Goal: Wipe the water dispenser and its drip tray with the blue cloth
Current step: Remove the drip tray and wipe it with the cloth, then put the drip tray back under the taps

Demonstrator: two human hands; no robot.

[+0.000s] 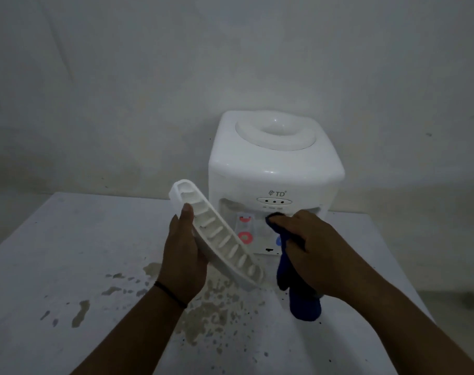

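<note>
Simply one dispenser [273, 169], one tray [219, 234], one cloth [298, 288].

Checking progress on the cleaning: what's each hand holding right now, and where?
Left hand grips the drip tray along its long edge, tilted. Right hand holds the blue cloth bunched near its top.

A white table [68, 239], splashed with wet patches [203, 307], carries the water dispenser [273, 169].
</note>
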